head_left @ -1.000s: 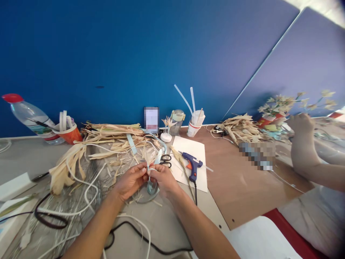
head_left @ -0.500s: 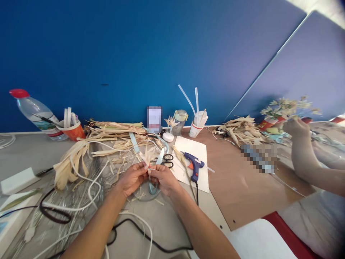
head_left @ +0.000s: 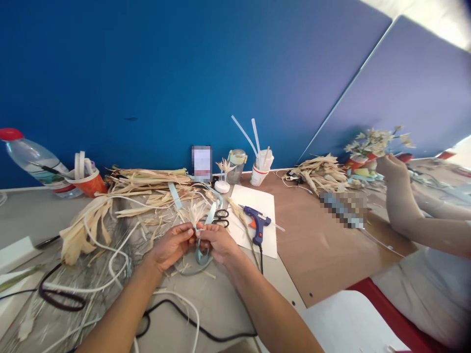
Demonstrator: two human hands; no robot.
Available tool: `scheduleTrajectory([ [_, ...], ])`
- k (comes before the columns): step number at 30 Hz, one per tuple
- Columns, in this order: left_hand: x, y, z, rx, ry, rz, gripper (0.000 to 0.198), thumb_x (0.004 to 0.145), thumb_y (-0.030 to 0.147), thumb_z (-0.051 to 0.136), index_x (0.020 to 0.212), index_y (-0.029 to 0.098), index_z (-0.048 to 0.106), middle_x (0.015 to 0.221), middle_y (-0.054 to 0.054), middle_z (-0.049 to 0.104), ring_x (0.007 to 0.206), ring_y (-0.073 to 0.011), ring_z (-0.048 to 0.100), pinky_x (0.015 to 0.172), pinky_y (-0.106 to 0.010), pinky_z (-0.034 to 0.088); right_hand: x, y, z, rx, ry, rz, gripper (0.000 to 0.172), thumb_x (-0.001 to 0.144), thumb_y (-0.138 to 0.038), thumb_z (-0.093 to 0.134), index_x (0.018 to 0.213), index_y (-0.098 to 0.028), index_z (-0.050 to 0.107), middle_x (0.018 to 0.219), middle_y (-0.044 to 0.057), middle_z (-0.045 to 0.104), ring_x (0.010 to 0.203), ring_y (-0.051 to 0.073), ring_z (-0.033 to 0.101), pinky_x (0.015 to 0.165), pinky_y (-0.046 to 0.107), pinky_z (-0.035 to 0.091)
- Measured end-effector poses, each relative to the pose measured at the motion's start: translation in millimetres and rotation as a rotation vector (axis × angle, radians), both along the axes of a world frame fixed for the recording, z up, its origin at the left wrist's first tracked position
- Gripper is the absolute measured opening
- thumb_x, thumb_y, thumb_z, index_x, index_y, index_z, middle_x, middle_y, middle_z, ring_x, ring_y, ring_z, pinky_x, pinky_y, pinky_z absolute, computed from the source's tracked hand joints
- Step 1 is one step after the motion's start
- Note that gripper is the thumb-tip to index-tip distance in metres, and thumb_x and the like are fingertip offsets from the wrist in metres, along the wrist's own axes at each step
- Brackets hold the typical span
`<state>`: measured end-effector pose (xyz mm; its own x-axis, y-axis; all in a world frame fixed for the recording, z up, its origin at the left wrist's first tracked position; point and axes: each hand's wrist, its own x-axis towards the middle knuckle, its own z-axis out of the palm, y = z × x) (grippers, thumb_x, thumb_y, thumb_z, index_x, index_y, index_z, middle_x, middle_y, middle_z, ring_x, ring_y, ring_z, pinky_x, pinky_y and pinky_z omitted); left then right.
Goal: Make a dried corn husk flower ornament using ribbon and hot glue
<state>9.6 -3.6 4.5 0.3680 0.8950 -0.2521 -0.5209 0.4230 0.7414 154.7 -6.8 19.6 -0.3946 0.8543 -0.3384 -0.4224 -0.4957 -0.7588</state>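
A pale corn-husk flower [head_left: 195,212] stands upright between my two hands, its petals fanned out on top. My left hand [head_left: 172,245] pinches it at the base. Close against it, my right hand [head_left: 219,241] has thumb and forefinger closed on a light-blue floral tape [head_left: 202,256] at the same spot. A loop of this tape hangs below the fingers. Exactly how the tape lies round the base is hidden by my fingertips. Just beyond my right hand lie black-handled scissors [head_left: 222,216].
A blue glue gun [head_left: 258,224] rests on white paper [head_left: 271,247] at right. Corn husks [head_left: 147,179] are heaped behind my hands; white cables [head_left: 114,284] cross the left. A paper cup [head_left: 258,175] holds glue sticks. Farther right is another person's arm [head_left: 415,225].
The view has shifted slightly, so everything appears a little farther left. My hands stay together at the flower's base, and the fingers have moved only slightly.
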Motion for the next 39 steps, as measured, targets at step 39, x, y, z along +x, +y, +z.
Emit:
scheduleTrajectory([
  [39, -5, 2, 0.3, -0.042, -0.082, 0.015, 0.014, 0.073, 0.022, 0.073, 0.076, 0.012, 0.064, 0.069, 0.001, 0.057, 0.052, -0.0054, 0.047, 0.059, -0.021, 0.047, 7, 6, -3.4, -0.384, 0.196, 0.195, 0.019, 0.084, -0.035, 0.058, 0.076, -0.018, 0.056, 0.038, -0.012, 0.031, 0.034, 0.005, 0.025, 0.042, 0.017, 0.027],
])
